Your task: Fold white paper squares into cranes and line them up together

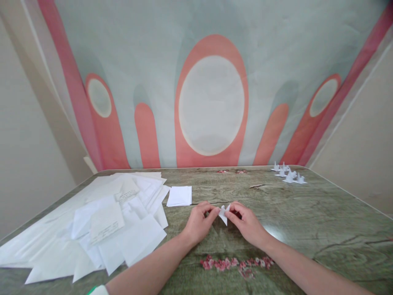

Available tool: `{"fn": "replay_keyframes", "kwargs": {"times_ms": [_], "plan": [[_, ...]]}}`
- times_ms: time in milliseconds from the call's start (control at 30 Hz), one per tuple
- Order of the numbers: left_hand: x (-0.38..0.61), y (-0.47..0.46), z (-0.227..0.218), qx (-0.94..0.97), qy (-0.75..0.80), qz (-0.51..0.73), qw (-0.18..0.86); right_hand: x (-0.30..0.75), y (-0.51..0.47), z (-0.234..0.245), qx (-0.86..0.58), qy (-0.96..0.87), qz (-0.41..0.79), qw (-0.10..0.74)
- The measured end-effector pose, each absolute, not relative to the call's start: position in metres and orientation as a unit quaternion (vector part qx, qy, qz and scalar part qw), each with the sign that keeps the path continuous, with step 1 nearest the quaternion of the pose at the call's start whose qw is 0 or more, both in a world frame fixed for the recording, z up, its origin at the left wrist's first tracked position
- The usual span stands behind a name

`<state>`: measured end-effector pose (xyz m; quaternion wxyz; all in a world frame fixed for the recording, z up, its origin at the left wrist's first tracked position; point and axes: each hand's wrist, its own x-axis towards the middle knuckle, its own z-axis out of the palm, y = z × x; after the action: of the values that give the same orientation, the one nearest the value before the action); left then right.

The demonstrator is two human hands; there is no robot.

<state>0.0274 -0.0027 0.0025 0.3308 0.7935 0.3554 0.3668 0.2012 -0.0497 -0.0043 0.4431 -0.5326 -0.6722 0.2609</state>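
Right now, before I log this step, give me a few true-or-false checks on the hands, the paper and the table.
1. The left hand and right hand both pinch one folded paper piece. True.
2. The folded figures sit at the table's far left corner. False: far right corner.
3. A small paper stack lies beyond the left hand. True.
4. The loose sheets lie right of the hands. False: they lie left.

Green wood-grain surface (322, 221), pink blossoms printed near its front edge. On the left sprawls a heap of loose white sheets (101, 221), and just beside it sits a neat stack of paper squares (179, 196). Far right corner: a cluster of small folded paper figures (288, 174).
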Motion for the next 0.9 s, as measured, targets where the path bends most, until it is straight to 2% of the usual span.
{"fn": "replay_keyframes", "kwargs": {"times_ms": [900], "plan": [[0.0279, -0.0056, 0.0047, 0.796, 0.375, 0.361, 0.309, 0.2038, -0.0494, -0.0089, -0.526, -0.642, 0.278, 0.484]]}}
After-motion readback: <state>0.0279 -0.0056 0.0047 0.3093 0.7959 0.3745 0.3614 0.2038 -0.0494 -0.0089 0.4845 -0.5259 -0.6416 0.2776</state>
